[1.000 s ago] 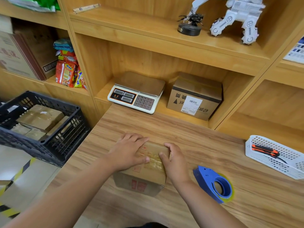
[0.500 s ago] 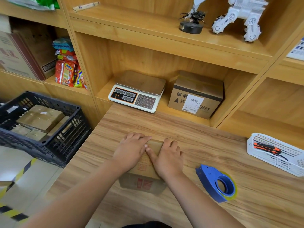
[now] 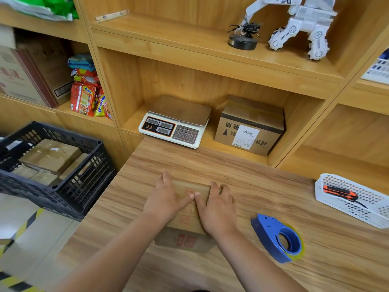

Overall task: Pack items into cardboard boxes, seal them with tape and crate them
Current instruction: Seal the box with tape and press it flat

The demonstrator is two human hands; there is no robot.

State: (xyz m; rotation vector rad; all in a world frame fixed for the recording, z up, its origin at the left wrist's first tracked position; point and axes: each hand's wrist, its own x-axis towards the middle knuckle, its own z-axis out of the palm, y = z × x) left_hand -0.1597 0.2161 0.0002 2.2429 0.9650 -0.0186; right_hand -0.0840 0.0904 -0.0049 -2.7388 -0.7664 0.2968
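A small cardboard box (image 3: 185, 239) with red print lies on the wooden table (image 3: 252, 186), its top shiny with tape. Both my hands press flat on its top side by side. My left hand (image 3: 166, 201) covers the left half, fingers straight and reaching over the far edge. My right hand (image 3: 216, 209) covers the right half, thumb meeting the left thumb in the middle. A blue tape dispenser (image 3: 277, 237) with yellowish tape lies on the table to the right of the box, apart from my hands.
A black plastic crate (image 3: 84, 186) holding several taped boxes stands left of the table. A white basket (image 3: 345, 209) with an orange-black cutter (image 3: 339, 191) sits at the right. On the shelf behind are a weighing scale (image 3: 174, 123) and a labelled carton (image 3: 250, 125).
My hands have slid from the near part of the box top toward its far edge and drawn together, thumbs now touching. The box has stayed in place.
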